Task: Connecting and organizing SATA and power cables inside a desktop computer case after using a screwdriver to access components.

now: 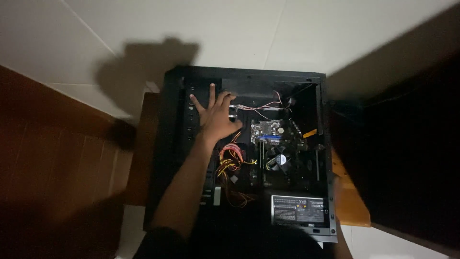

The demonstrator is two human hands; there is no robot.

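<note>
One hand shows: the left hand [216, 116], fingers [211, 92] spread wide and holding nothing, lies flat inside the open black computer case [326, 144]. The motherboard [270, 130] sits just right of its thumb.

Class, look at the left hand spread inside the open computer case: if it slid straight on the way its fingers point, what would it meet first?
Most likely the case's far black wall: the left hand points up the picture toward it. Depth is unclear in the dark.
</note>
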